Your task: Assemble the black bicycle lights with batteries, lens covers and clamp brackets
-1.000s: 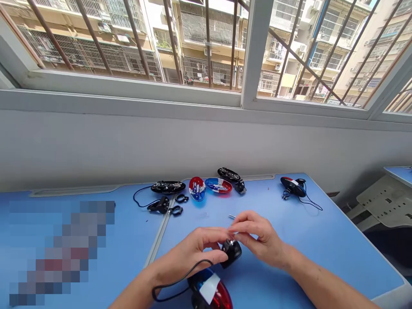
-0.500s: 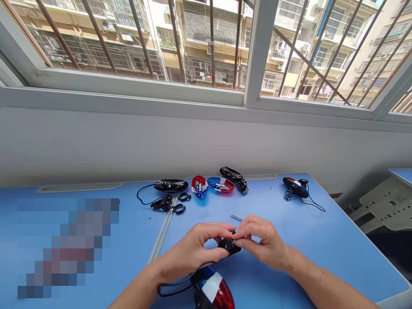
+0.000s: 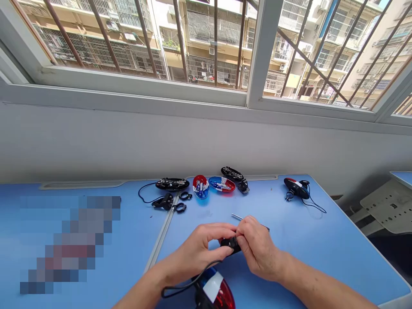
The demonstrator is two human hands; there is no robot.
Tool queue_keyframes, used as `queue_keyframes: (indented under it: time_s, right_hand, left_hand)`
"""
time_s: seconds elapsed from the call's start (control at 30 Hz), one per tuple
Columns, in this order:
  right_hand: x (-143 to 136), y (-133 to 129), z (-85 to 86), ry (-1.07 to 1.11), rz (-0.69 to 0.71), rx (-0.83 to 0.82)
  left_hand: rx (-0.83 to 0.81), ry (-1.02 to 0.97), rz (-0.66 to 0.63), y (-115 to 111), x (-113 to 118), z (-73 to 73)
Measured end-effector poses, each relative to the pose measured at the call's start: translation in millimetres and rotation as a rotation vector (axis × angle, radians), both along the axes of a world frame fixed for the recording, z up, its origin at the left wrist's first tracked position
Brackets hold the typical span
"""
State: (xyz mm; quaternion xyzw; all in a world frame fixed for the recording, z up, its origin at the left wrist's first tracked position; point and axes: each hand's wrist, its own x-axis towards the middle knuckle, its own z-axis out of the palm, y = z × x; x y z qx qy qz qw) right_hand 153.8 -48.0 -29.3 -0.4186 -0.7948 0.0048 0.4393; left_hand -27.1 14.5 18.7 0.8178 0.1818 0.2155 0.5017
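Both of my hands meet over the blue table [image 3: 322,249] around a small black switch part [image 3: 230,243]. My left hand [image 3: 199,251] pinches it from the left, and my right hand [image 3: 257,246] closes over its right side with the fingers curled. A black cable [image 3: 186,283] runs from the part down to a red, white and blue siren light [image 3: 215,294] lying at the table's near edge. A thin screwdriver [image 3: 237,216] lies on the table just behind my right hand.
Along the back of the table lie a black housing [image 3: 172,184], black clamps [image 3: 178,208], two red-and-blue covers [image 3: 200,187] [image 3: 220,184], another black base [image 3: 232,174] and an assembled light with cable [image 3: 296,188]. A wall and barred window rise behind.
My right hand has turned over the black part, covering more of it, and both hands have shifted slightly. The part now lies flatter between my fingers.
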Motion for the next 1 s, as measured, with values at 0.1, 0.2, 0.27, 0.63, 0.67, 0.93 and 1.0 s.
queue_keyframes:
  time_s: [0.1,0.2,0.27,0.63,0.67,0.93,1.0]
  right_hand:
    - [0,2,-3.0,-0.052,-0.033,0.02]
    - [1,4,-3.6,-0.034,-0.042,-0.003]
    - [2,3,-2.0,0.022,-0.024,-0.063]
    - [5,-1,6.1,0.204,0.11,-0.135]
    - [4,-1,5.2,0.187,0.101,-0.113]
    - [-1,-1,-2.4,0.051,-0.027,-0.037]
    - [-1,-1,-3.7,0.036,-0.052,-0.032]
  left_hand:
    - [0.023,0.004,0.01,0,1,-0.7]
    - [0.018,0.022,0.012,0,2,-1.2]
    - [0.004,0.03,0.023,1,1,-1.3]
    - [-0.231,0.025,0.018,5,-2,-10.2]
    - [-0.233,0.029,0.025,4,-2,-10.8]
    - [-0.135,0.015,0.013,2,2,-7.9]
    - [-0.105,0.019,0.011,0,3,-5.9]
